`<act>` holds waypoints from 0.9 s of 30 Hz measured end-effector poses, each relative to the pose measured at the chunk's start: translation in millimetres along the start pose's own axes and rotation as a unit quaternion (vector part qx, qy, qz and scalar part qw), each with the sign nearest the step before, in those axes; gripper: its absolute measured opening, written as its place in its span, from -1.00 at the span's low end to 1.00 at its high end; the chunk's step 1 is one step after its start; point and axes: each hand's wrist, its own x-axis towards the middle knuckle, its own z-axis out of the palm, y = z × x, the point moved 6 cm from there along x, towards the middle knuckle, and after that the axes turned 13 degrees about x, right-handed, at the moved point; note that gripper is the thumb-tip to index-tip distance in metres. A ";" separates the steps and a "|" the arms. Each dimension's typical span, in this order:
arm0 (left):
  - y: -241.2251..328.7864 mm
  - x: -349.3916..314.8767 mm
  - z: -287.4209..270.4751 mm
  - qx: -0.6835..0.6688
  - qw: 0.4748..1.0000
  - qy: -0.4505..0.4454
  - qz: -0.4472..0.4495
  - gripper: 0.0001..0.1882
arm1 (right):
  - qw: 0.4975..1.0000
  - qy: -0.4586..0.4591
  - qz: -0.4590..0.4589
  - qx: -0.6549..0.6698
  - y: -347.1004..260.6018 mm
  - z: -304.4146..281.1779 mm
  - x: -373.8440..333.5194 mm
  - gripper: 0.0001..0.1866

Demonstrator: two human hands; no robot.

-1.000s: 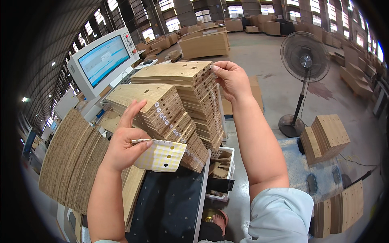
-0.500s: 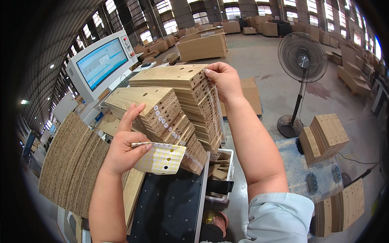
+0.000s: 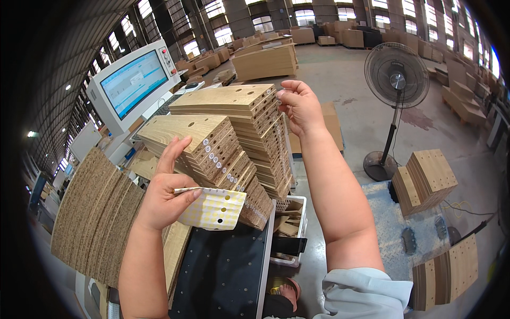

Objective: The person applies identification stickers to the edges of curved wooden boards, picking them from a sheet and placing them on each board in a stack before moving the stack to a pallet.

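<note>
Two hands up, both at the boards. Left hand (image 3: 169,194): thumb pressed against curled fingers, gripping the folded edge of a yellow-and-white sheet (image 3: 210,211); index and middle stick out, spread, beside the near stack (image 3: 186,127). Sheet hangs off to the right of the thumb, in front of the near stack's lower part, over the far edge of the black table (image 3: 226,271); a few dark round spots on it. Right hand (image 3: 302,109): thumb and index closed together at the top right corner of the far stack (image 3: 223,98); may be a small pale bit at the tips, too small to be sure. Row of round white stickers (image 3: 217,158) down the drilled ends of the near stack, one on the far stack's top board end. Thick edge-on stack (image 3: 95,218) at left. Monitor (image 3: 135,82) behind, on. Crate (image 3: 303,210) of offcuts (image 3: 288,228) right of table. Fan (image 3: 397,80) on the floor, farther right.
</note>
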 end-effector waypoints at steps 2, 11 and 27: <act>0.2 0.3 0.0 0.000 1.000 0.001 -0.001 -0.95 | 1.000 -0.010 0.003 0.010 1.3 1.6 -1.1 -0.78; -0.9 -0.5 0.9 0.003 1.000 0.003 0.000 -0.97 | 0.995 -0.028 -0.052 -0.076 6.5 4.7 -0.2 -0.84; -2.5 -0.9 1.3 -0.005 1.000 0.010 0.005 -0.96 | 0.962 -0.001 -0.195 -0.192 -2.5 4.4 -10.7 -0.64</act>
